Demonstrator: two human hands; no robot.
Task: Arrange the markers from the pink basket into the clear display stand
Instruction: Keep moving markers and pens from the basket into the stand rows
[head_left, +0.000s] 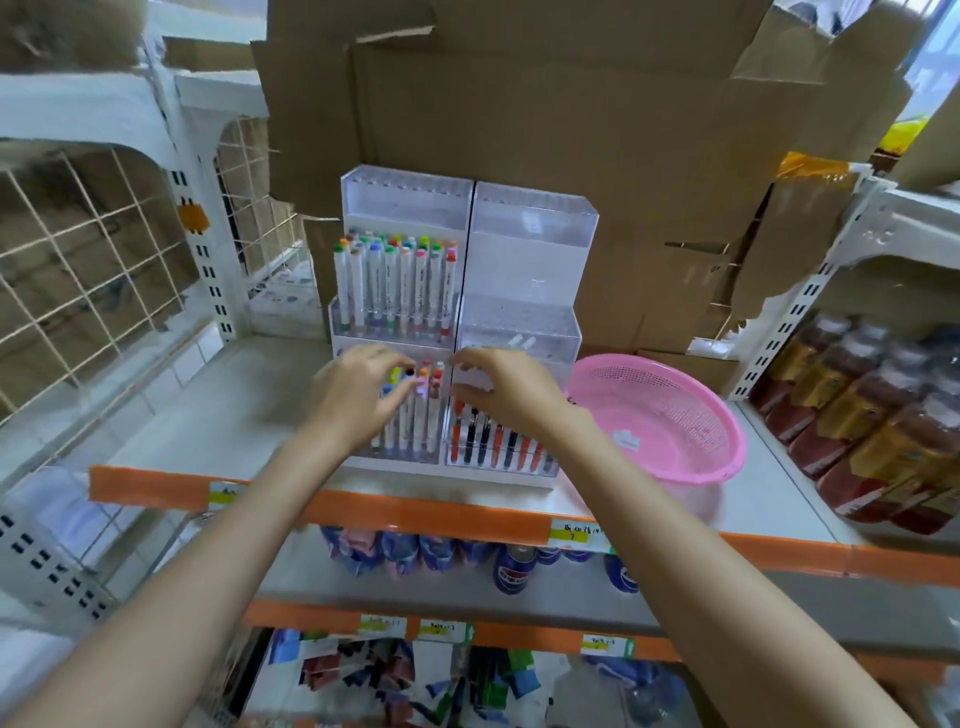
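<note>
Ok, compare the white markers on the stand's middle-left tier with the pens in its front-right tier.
The white markers have white barrels and many-coloured caps; the pens are red-orange or black. The markers stand on a higher tier, left; the pens on the lowest, right. Both stand in rows in the clear display stand.

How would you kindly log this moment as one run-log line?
stage: arranging | left hand: on front-left markers | right hand: at display stand | pink basket: no markers visible
</note>
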